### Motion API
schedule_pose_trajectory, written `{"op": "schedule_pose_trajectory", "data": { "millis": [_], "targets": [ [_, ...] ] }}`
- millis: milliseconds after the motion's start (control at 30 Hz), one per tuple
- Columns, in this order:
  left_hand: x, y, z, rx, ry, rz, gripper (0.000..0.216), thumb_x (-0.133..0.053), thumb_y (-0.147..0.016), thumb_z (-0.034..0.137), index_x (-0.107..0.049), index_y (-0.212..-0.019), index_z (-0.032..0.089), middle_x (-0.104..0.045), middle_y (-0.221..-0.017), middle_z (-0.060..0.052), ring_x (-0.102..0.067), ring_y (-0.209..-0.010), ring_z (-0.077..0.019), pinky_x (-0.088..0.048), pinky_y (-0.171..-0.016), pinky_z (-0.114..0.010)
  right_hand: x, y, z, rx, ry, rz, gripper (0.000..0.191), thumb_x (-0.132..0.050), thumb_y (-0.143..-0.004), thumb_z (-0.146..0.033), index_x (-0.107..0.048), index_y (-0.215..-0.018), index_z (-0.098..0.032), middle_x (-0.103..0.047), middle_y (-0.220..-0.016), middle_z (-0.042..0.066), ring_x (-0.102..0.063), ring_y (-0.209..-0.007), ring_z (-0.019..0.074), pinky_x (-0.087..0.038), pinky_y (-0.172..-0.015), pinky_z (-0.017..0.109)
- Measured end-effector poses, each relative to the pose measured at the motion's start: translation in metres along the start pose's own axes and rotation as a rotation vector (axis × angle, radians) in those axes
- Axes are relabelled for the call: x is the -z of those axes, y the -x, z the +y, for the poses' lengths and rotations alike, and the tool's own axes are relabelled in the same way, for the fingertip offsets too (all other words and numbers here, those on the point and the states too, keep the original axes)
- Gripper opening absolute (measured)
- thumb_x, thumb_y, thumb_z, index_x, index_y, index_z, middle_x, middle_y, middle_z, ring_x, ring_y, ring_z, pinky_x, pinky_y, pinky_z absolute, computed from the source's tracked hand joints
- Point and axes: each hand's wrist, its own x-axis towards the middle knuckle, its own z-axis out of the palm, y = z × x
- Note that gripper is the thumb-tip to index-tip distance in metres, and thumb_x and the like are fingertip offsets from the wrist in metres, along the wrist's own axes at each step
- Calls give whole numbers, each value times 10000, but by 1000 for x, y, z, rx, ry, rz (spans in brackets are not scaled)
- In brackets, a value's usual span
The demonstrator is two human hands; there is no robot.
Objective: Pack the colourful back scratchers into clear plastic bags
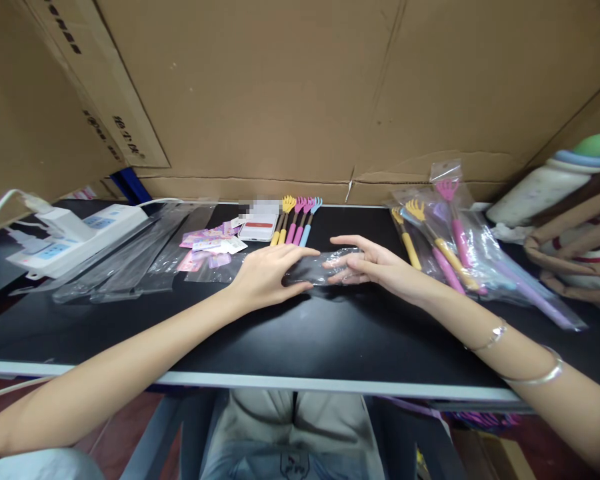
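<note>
A clear plastic bag (316, 268) lies on the black table (300, 333) between my hands. My left hand (267, 275) pinches the bag's left end between thumb and fingers. My right hand (370, 263) has its fingers stretched out, some of them slid inside the bag's open right end. Just behind, several loose back scratchers (296, 220) with yellow, pink and blue claw heads lie side by side.
Bagged back scratchers (447, 250) pile at the right, beside a bottle (545, 187) and a bag with straps (575, 253). Empty clear bags (125, 260), small pink cards (207, 245), a phone (257, 228) and a white power strip (75, 240) lie left. Cardboard (300, 93) walls the back.
</note>
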Motion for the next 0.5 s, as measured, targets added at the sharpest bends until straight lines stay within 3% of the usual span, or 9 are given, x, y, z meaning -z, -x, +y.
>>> {"op": "schedule_pose_trajectory", "data": {
  "millis": [167, 500],
  "targets": [
    [1, 0, 1, 7, 19, 12, 430, -634, -820, 404, -538, -1206, 243, -654, -1091, -23, -628, -940, -177, -475, -754, -262, 0, -1, -1, 10, -27, 35, 439, -576, -886, -364, -445, -1295, -275, -697, -1090, 61, -698, -943, 206, -526, -899, 390],
    [1, 0, 1, -1, 19, 45, 392, -634, -819, 394, -558, -1170, 238, -662, -1057, -20, -631, -913, -174, -471, -736, -255, -1, -1, -2, 5, -44, 44, 407, -570, -886, -354, -461, -1272, -282, -596, -1293, 73, -702, -919, 191, -514, -925, 405]
  ]
}}
